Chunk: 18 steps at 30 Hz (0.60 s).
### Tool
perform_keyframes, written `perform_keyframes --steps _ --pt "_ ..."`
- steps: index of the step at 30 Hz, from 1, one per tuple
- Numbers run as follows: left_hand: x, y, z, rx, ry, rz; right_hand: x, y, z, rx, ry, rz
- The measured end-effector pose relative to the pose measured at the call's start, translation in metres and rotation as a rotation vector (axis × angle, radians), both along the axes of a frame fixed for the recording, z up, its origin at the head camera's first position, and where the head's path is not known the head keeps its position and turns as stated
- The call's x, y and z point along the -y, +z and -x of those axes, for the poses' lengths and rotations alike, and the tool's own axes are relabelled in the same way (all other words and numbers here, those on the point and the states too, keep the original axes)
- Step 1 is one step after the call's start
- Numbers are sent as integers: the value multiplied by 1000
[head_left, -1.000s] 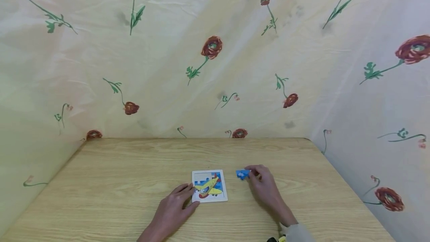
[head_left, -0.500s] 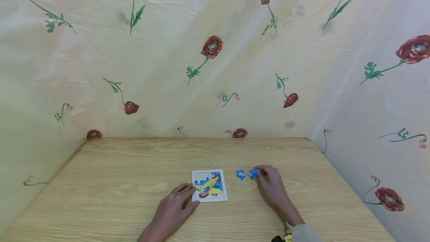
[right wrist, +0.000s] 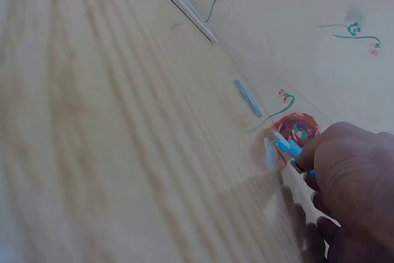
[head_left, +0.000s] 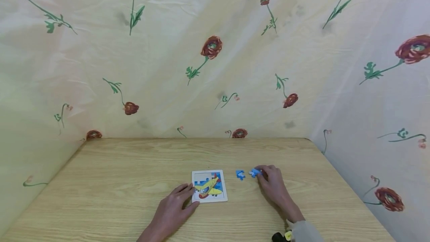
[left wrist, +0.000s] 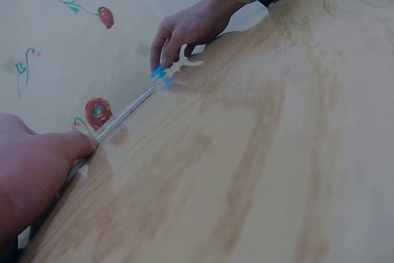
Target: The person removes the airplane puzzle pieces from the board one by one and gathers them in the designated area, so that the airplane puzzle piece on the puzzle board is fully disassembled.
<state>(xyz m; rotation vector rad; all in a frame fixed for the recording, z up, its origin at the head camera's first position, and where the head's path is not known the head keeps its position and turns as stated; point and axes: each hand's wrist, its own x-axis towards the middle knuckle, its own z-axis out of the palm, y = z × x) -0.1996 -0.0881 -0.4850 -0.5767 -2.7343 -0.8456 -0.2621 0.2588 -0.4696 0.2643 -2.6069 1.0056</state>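
My left hand (head_left: 174, 208) rests at the left side of a white-framed puzzle tray (head_left: 225, 195). Its fingers touch the left edge, and the thumb lies by the near left corner. Inside the tray, a yellow airplane picture (head_left: 209, 187) is partly assembled, with a bare pale patch at upper left. To the right of the tray, my right hand (head_left: 273, 183) pinches a blue and white puzzle piece (head_left: 254, 172) between thumb and fingers. In the right wrist view this puzzle piece (right wrist: 287, 146) tilts up off the table. Another blue puzzle piece (head_left: 240, 175) lies between tray and right hand.
The wood-grain table (head_left: 134, 167) extends around both hands. A flower-printed cloth (head_left: 161, 66) hangs behind and along both sides. By the right sleeve (head_left: 304, 231), a black and yellow object (head_left: 282, 236) shows at the bottom edge.
The right hand has moved right, drawing one blue piece away from the other, which stays behind. Now the held piece is turned a little. The left hand and tray have not moved.
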Motion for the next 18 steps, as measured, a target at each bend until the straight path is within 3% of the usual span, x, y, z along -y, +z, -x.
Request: perform_keyframes --steps 18 --pt "0 1 -1 -10 0 9 1 7 4 59 -4 -141"
